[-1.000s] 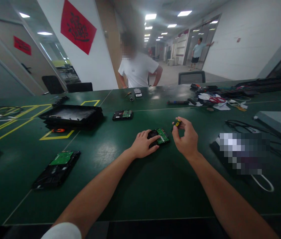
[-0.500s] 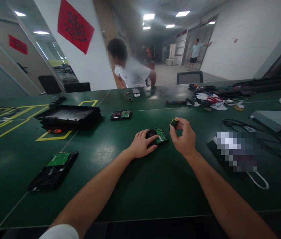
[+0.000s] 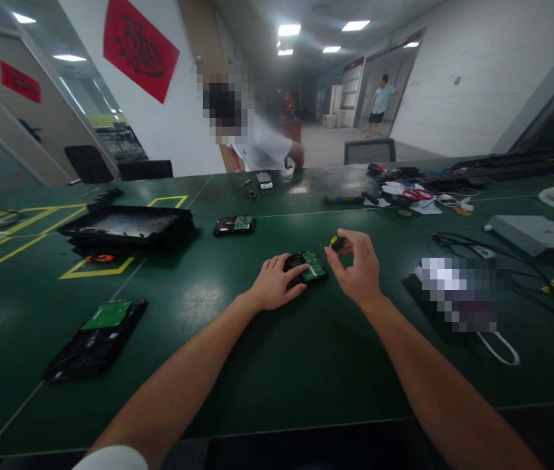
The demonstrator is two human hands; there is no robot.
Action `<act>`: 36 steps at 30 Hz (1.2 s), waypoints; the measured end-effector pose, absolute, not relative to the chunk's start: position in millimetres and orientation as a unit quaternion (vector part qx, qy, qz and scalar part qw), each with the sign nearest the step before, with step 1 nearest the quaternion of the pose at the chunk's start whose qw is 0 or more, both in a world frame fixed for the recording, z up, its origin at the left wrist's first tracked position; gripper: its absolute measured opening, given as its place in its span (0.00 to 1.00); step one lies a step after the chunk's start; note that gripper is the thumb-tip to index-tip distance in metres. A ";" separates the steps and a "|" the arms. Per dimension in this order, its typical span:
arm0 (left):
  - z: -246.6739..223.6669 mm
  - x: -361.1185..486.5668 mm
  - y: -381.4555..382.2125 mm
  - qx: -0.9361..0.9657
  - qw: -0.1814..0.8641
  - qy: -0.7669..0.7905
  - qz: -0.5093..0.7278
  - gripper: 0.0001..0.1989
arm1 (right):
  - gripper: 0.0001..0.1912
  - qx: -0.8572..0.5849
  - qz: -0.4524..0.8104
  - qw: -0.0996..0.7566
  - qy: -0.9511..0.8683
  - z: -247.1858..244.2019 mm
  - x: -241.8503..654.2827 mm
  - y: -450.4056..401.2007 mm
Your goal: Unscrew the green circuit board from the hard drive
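My left hand [image 3: 277, 284] rests over a hard drive [image 3: 314, 266] with a green circuit board facing up. Its fingers are spread across the drive, one lying over the board and the thumb by the near edge, gripping it against the table. At the drive's right end, my right hand [image 3: 359, 269] pinches the yellow-and-black handle of a small screwdriver [image 3: 336, 242] between thumb and fingers. The screwdriver's tip cannot be made out. Another hard drive [image 3: 234, 225] lies farther back, and a larger-looking one [image 3: 98, 338] is at the near left, both board side up.
On the green table [image 3: 277, 365] are stacked black trays [image 3: 127, 225] at left. To the right lie a blurred-out object with a white loop [image 3: 502, 349], black cables [image 3: 453, 245], a grey metal box [image 3: 539, 236] and scissors [image 3: 417, 194]. Across the table is a person [image 3: 270, 147].
The view has shifted slightly, moving the scene left. My left hand stays on the hard drive; the screwdriver handle in my right hand is tilted a little differently. The distant standing person's arm has come in.
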State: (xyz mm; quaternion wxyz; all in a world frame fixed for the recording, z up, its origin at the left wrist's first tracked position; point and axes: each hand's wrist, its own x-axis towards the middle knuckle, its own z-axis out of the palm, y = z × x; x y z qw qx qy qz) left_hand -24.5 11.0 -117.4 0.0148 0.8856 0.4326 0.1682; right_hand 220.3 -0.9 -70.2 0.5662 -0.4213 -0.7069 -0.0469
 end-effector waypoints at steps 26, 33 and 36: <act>-103.0 -22.4 7.0 0.880 0.026 0.447 0.155 0.30 | 0.10 -0.471 -0.038 0.439 -0.764 -11.0 215.0 0.1; -102.5 -22.2 6.6 0.881 0.019 0.446 0.156 0.29 | 0.11 -0.491 0.019 0.250 -0.834 36.9 211.4 8.0; -104.1 -22.0 7.7 0.881 0.014 0.447 0.158 0.29 | 0.12 -0.484 -0.009 0.163 -0.859 39.5 206.3 14.9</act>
